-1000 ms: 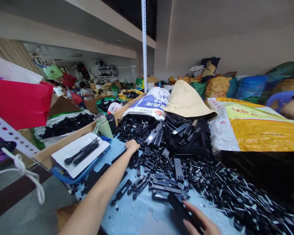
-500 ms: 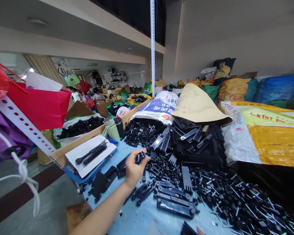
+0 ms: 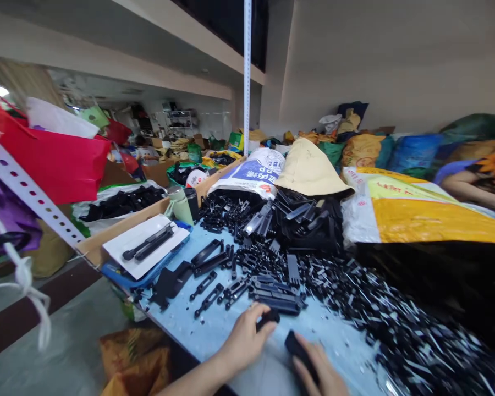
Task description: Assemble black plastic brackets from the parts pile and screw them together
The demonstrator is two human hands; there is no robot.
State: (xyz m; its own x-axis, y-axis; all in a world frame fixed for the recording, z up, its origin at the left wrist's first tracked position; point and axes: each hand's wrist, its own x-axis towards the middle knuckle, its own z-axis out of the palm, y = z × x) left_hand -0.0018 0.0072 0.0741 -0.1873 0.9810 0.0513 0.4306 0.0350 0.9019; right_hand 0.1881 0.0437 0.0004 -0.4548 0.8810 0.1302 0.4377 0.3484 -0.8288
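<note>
My left hand (image 3: 245,335) pinches a small black plastic part (image 3: 269,318) between thumb and fingers, low over the blue tabletop (image 3: 214,344). Close by on the right, my right hand (image 3: 322,367) is wrapped round a longer black plastic piece (image 3: 297,352), partly hidden by the fingers. The two pieces are apart. Just beyond my left hand lies a row of long black parts (image 3: 276,301). Black link-like pieces (image 3: 208,300) rest to its left. A large heap of small black parts and metal pins (image 3: 379,308) spreads to the right.
A blue tray (image 3: 138,281) bears white card with two black rods (image 3: 148,245). Behind it stand a green bottle (image 3: 180,206) and a dark cup. Sacks of parts (image 3: 256,173) line the back, with a yellow-white sack (image 3: 416,206) at right. A person's arm (image 3: 470,187) shows beyond it.
My left hand has come back toward me from the parts pile, holding a small black part. My right hand has come further into view with its black piece. The view has shifted.
</note>
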